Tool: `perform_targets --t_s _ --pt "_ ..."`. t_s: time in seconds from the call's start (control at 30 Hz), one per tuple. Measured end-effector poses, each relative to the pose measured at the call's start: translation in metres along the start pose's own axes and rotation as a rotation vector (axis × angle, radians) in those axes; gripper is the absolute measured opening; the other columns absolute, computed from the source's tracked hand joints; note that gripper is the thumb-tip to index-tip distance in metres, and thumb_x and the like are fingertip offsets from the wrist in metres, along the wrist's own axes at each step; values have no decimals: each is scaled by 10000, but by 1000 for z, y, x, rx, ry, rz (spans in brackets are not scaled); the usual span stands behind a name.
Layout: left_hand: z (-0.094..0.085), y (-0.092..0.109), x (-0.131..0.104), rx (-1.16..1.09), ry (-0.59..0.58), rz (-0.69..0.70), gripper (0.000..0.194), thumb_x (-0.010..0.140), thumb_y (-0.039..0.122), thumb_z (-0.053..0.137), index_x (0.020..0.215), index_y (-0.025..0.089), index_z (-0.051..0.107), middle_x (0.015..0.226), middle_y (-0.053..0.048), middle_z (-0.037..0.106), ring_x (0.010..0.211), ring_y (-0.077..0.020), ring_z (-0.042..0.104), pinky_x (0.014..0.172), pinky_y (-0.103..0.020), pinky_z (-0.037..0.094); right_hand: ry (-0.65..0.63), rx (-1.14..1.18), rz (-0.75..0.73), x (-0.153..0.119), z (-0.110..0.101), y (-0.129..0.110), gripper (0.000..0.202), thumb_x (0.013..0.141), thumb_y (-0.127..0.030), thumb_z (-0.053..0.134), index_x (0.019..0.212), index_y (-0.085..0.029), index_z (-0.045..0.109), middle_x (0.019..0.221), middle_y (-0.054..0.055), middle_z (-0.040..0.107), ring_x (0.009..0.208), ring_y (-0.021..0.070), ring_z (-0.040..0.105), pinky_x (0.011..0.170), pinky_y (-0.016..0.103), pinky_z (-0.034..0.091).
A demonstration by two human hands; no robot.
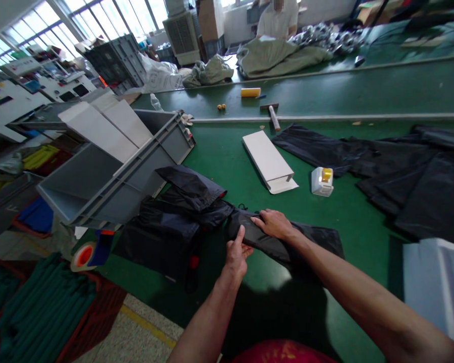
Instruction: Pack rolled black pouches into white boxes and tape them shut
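A long black fabric piece (318, 237) lies on the green table (227, 146) in front of me. My left hand (238, 254) grips its left end near the lower edge, thumb on top and fingers partly underneath. My right hand (274, 224) rests on top of the same fabric, its fingers bent and pressed against the cloth. Left of my hands is a pile of black fabric items (162, 227) with small red details. Beyond them sits a closed, narrow white box (268, 159) with a flap out at its near end, and a tape dispenser (322, 181) stands to its right.
A grey crate (136, 176) holding white cardboard stands at the left. More black fabric (419, 181) covers the right side, above a pale sheet (437, 287). A hammer-like tool (274, 117) and yellow roll (250, 92) lie farther back. A person (276, 22) is across the table.
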State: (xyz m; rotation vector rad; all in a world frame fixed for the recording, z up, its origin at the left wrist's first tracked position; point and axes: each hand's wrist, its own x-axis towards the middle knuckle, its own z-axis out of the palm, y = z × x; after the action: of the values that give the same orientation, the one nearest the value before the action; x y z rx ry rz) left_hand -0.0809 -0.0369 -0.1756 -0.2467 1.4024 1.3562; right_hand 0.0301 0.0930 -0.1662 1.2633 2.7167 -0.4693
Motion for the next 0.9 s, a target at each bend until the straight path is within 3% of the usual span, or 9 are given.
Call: perform_targets --t_s 0.17,0.3,0.4,0.5,0.57,0.63,0.77,0.9 --pt "13 16 17 -61 -145 -41 480 830 522 631 1096 123 622 1097 -149 695 948 -232 692 808 -371 575 41 11 38 -10 -5 8 618 970 -624 229 950 -157 634 949 137 655 882 248 629 740 310 410" --pt "13 30 32 -16 -333 -85 433 835 428 657 1117 100 636 1147 -169 684 1040 -261 667 884 -424 553 35 32 33 -19 -5 18 622 907 -703 345 956 -151 625 959 135 649 898 254 614 743 308 415" --pt "11 34 43 57 -461 -110 447 809 421 693 1080 67 659 1133 -198 686 1080 -289 651 934 -464 522 74 22 -2 -33 2 20 824 772 -804 474 1142 -76 586 1093 204 624 1004 322 575 835 387 417" --pt "13 32 54 132 -550 -99 492 760 460 735 1046 66 672 1115 -204 693 1079 -300 650 943 -474 509 190 -43 -20 -52 16 11 1154 641 -842 569 1400 3 362 1356 304 456 1181 416 445 945 541 339" --pt "16 29 60 191 -593 -83 527 707 478 774 1017 63 679 1083 -201 703 1044 -302 662 922 -465 516 246 -91 40 -65 24 2 1229 604 -791 637 1458 4 250 1469 314 311 1256 438 348 974 604 277" --pt "21 27 64 268 -623 -62 569 647 512 803 972 60 683 1024 -196 716 982 -298 680 877 -447 532 265 -113 133 -75 30 -7 1191 613 -681 681 1472 -3 211 1501 297 259 1273 425 312 976 610 265" --pt "39 26 68 480 -667 13 662 568 622 796 932 86 664 914 -149 724 809 -240 693 732 -374 552 264 -112 313 -83 35 -14 1071 619 -465 674 1465 13 223 1416 281 371 1167 399 392 906 533 338" --pt "78 25 73 788 -705 129 618 646 653 712 949 118 650 833 -78 708 672 -168 660 603 -295 531 301 -120 487 -82 36 -3 1024 603 -437 661 1434 25 281 1310 277 442 1063 394 449 844 489 364"
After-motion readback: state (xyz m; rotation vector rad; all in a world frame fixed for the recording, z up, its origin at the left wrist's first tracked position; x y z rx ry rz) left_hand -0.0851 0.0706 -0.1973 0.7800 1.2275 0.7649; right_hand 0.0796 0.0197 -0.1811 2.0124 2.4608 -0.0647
